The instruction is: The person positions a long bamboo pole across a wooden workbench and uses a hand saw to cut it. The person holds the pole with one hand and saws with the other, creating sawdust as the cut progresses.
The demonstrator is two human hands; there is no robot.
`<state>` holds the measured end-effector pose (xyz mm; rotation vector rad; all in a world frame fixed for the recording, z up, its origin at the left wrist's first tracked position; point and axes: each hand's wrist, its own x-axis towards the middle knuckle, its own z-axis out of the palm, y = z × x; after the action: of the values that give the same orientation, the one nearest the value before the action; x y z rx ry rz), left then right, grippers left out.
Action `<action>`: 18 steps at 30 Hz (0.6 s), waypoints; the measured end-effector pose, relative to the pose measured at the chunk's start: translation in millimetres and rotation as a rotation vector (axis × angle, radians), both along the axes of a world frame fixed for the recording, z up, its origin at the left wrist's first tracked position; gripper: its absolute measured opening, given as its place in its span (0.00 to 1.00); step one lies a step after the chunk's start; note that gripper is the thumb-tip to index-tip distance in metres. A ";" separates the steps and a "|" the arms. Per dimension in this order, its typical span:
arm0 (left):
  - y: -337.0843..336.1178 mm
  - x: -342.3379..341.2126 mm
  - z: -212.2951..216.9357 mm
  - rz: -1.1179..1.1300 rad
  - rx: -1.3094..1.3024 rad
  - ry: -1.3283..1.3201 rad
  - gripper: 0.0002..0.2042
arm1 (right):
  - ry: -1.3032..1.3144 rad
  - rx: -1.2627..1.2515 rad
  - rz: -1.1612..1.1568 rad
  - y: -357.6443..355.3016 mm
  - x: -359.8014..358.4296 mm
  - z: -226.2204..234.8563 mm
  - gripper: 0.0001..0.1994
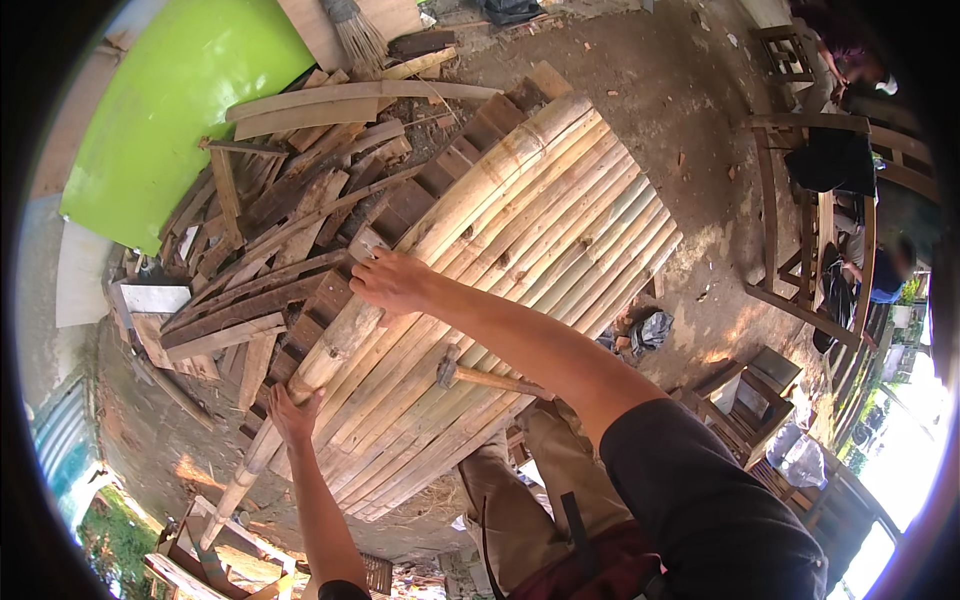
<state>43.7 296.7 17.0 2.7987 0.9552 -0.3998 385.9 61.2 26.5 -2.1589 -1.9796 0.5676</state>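
A slatted platform of pale bamboo poles [540, 262] lies in front of me. Along its far-left edge runs a thicker bamboo pole [330, 352], sticking out past the lower left of the platform. My left hand [294, 416] grips this pole toward its lower end, fingers over the far side. Farther up, my right hand [392, 284] is closed over the same pole, its fingertips partly hidden beyond it. A hammer [492, 379] with a wooden handle rests on the slats below my right forearm, near my legs.
Scrap boards [290, 215] are heaped beyond the platform's left edge, beside a bright green panel [190, 110]. A broom head [357, 38] is at the top. Wooden frames [812, 235] and a small wooden stand [748, 405] are on the right, with other people at far right.
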 end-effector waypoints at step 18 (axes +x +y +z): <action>-25.6 34.3 -7.7 -0.066 0.098 -0.203 0.46 | -0.001 -0.059 0.032 -24.1 31.3 11.7 0.40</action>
<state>78.0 271.1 9.3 2.8943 0.8619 -0.0748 417.3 37.1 38.2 -2.1645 -2.0261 0.6377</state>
